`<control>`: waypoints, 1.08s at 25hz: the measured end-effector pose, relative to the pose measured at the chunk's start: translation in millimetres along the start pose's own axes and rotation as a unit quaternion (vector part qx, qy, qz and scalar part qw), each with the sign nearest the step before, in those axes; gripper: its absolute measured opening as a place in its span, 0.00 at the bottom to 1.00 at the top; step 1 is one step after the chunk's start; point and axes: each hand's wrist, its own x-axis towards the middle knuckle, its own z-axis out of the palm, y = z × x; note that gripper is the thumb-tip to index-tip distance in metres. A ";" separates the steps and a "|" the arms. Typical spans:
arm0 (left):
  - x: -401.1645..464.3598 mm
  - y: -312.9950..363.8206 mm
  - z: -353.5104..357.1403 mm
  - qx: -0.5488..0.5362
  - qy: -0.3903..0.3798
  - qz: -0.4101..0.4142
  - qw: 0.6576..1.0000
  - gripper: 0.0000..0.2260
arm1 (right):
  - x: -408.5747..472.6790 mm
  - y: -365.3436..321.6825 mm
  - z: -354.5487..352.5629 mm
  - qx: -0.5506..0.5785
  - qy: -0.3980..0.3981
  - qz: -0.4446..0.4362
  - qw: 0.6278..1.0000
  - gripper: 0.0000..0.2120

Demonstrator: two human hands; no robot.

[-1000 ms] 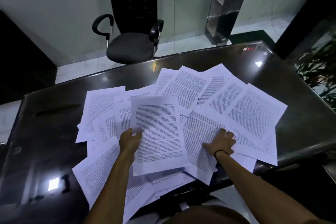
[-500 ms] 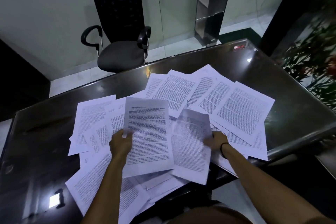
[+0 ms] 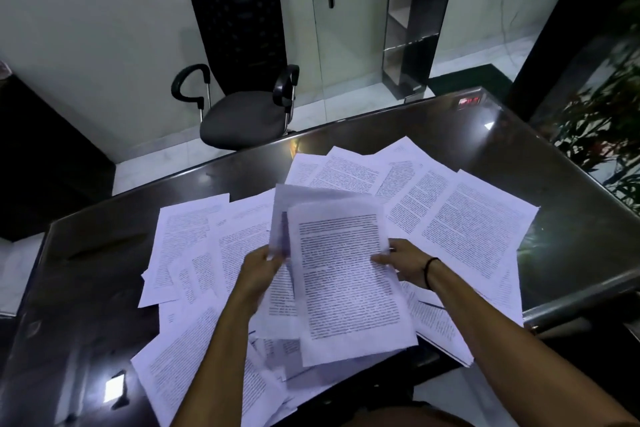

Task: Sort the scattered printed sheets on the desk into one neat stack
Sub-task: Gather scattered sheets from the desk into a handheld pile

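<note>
Above the desk [image 3: 571,253], the right hand [image 3: 403,262] has brought its pinched sheet [image 3: 341,282] over the sheet behind [image 3: 298,203] gripped by the left hand [image 3: 258,270], starting the stack.

I see bare desk [image 3: 104,270] at the left and the far right corner, free for a hand. Loose sheets [image 3: 460,229] cover the middle, and seem to overhang the near edge.
</note>
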 end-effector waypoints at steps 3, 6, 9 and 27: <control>-0.9 -5.1 14.7 -0.078 0.020 -0.049 0.996 0.09 | 22.8 -10.4 27.1 0.000 0.002 -0.015 1.000 0.08; 12.5 -17.5 17.7 -0.219 0.054 -0.089 0.970 0.17 | 45.8 -16.1 46.0 -0.014 0.007 -0.008 1.000 0.22; 26.3 -25.8 16.6 -0.100 0.094 -0.037 0.990 0.14 | 81.1 -17.4 56.3 -0.011 0.002 0.001 1.000 0.23; 79.7 -37.2 -25.3 -0.114 0.226 -0.105 0.962 0.16 | 181.1 -73.5 39.6 -0.210 0.266 0.129 0.932 0.55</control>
